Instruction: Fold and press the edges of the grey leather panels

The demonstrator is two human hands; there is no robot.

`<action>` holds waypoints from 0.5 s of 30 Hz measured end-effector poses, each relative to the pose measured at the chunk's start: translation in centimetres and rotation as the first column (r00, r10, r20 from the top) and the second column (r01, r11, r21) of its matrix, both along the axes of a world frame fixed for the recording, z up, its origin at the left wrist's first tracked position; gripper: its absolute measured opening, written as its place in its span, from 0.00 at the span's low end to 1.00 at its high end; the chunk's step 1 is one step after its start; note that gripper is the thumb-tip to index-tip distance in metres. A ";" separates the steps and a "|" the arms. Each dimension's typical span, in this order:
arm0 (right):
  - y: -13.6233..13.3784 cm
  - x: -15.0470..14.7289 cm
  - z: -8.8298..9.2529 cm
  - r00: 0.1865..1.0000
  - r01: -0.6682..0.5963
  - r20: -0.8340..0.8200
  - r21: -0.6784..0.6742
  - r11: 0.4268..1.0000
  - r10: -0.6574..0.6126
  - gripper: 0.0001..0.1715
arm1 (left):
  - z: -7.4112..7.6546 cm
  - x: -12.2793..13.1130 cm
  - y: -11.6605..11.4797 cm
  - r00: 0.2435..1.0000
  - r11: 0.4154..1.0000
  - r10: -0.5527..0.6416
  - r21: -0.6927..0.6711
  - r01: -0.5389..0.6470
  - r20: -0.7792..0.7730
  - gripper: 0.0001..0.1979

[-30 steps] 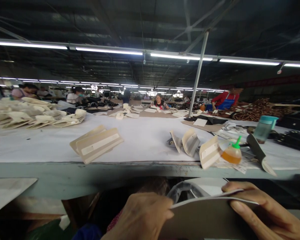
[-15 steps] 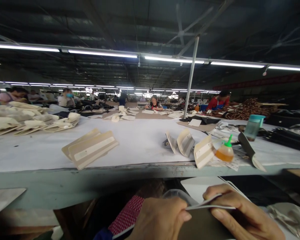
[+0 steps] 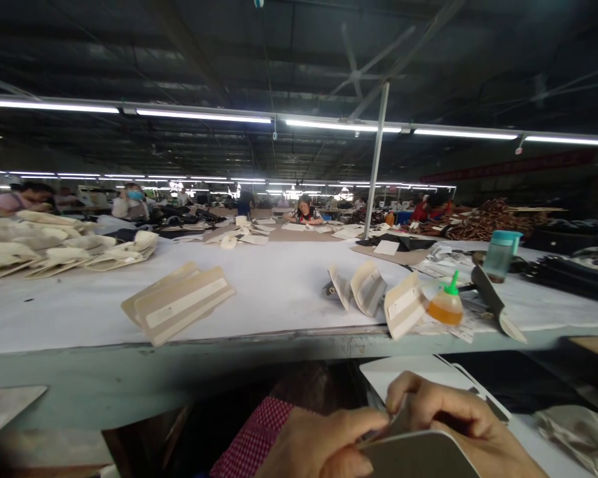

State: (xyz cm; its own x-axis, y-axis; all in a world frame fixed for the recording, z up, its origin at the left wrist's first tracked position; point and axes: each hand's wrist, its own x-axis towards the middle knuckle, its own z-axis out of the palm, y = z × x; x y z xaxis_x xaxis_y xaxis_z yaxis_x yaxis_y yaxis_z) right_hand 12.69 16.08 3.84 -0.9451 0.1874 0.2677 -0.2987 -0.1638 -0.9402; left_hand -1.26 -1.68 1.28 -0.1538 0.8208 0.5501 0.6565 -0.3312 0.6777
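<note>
Low in the head view, my left hand (image 3: 313, 441) comes from a red checked sleeve (image 3: 252, 438), its thumb and bent fingers closed on the near-left edge of a grey-olive panel (image 3: 418, 458) with a pale rim. From the other side my right hand (image 3: 458, 418) curls its fingers over the panel's upper part and pinches a thin greyish flap there. The fingertips of both hands nearly meet. The panel's lower part runs out of the picture, and my palms hide some of it. Just behind my right hand lies a white sheet-like piece (image 3: 386, 372).
On the white tabletop (image 3: 279, 285) lie stacked beige panels (image 3: 184, 305), curved pieces (image 3: 406, 305), a bottle of amber liquid with a green nozzle (image 3: 446, 309) and a teal-lidded bottle (image 3: 501, 255). Beige pieces (image 3: 54, 242) pile up at left. Co-workers sit farther back.
My right hand has shifted left and curled its fingers, now close against my left fingertips. The panel has turned, showing its rounded pale rim. The view has tilted up slightly.
</note>
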 end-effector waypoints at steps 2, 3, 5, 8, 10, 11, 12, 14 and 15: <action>0.1 -0.8 -0.5 0.999 -0.029 -0.035 -0.063 0.998 0.027 0.12 | 0.1 -0.2 -0.1 0.997 0.997 -0.075 0.018 0.075 0.032 0.20; 0.2 -1.1 -0.8 0.999 -0.033 -0.041 -0.079 0.996 0.030 0.13 | -0.1 -0.3 0.0 0.995 0.995 -0.095 0.045 0.094 0.035 0.21; 0.3 -1.7 -1.3 0.999 -0.024 -0.032 -0.102 0.994 0.021 0.14 | -0.9 -0.6 0.4 0.998 0.988 -0.068 0.141 0.065 0.013 0.21; 0.2 -2.0 -1.8 1.000 0.013 -0.024 -0.121 0.993 -0.016 0.12 | -1.8 -0.9 0.7 1.000 0.963 -0.007 0.269 0.015 -0.031 0.18; -0.3 -1.9 -2.0 0.994 0.070 -0.070 -0.145 0.987 -0.081 0.10 | -1.6 -0.9 0.5 0.999 0.955 0.010 0.297 0.000 -0.031 0.19; -0.7 -1.8 -2.1 0.987 0.098 -0.108 -0.167 0.981 -0.117 0.10 | -1.3 -0.8 0.3 1.000 0.961 0.015 0.276 -0.007 -0.026 0.20; -1.2 -1.8 -2.1 0.977 0.124 -0.147 -0.198 0.972 -0.154 0.11 | -0.9 -0.7 0.0 1.000 0.971 0.021 0.238 -0.015 -0.022 0.20; -2.2 -1.7 -2.1 0.953 0.178 -0.193 -0.275 0.945 -0.235 0.16 | -0.3 -0.4 -0.6 0.999 0.989 0.029 0.144 -0.025 -0.030 0.20; -2.6 -1.7 -2.1 0.941 0.208 -0.198 -0.308 0.928 -0.276 0.19 | -0.1 -0.2 -0.8 0.999 0.995 0.023 0.096 -0.019 -0.046 0.20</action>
State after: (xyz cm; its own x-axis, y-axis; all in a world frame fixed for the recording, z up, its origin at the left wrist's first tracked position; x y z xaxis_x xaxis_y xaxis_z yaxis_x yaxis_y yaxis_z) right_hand 10.98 13.46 1.77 -0.7782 0.5014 0.3782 -0.5675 -0.3036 -0.7653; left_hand -1.47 -2.49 1.17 -0.1427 0.7608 0.6331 0.6945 -0.3787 0.6117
